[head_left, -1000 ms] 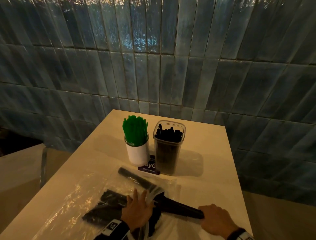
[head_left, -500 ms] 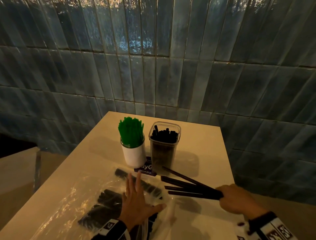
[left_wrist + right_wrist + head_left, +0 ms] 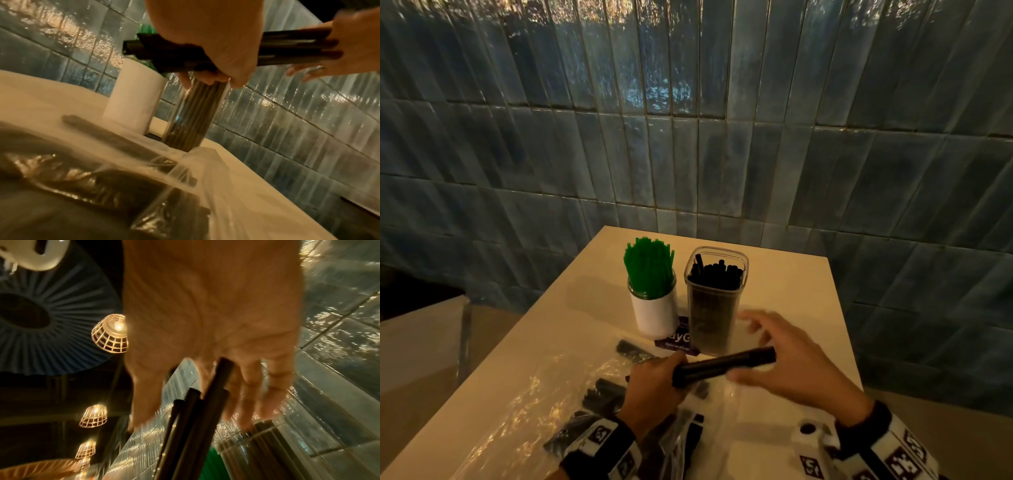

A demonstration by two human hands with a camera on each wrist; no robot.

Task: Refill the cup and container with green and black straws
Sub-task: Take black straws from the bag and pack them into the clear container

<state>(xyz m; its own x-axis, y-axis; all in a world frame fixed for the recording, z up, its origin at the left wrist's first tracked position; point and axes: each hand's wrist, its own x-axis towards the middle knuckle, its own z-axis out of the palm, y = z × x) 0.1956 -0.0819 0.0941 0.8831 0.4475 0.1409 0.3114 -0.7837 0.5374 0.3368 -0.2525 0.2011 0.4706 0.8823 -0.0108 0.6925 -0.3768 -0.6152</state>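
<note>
A bundle of black straws (image 3: pixel 722 365) hangs level above the table, in front of the clear container (image 3: pixel 714 308) packed with black straws. My left hand (image 3: pixel 654 380) grips the bundle's left end (image 3: pixel 164 53). At the other end my right hand (image 3: pixel 784 359) is spread, its palm (image 3: pixel 205 321) against the straw tips (image 3: pixel 185 426) and its fingers straight. The white cup (image 3: pixel 654 315) full of green straws (image 3: pixel 649 267) stands just left of the container.
A clear plastic bag (image 3: pixel 517 404) holding more black straws (image 3: pixel 602 397) lies crumpled on the near left of the cream table (image 3: pixel 791 291). A purple card (image 3: pixel 678 341) lies under the cup and container. The blue tiled wall stands close behind and to the right.
My left hand has left the bag and taken the left end of the bundle. The fanned straws are gathered into one tight bundle, lifted nearer the container. My right hand has loosened to a spread palm.
</note>
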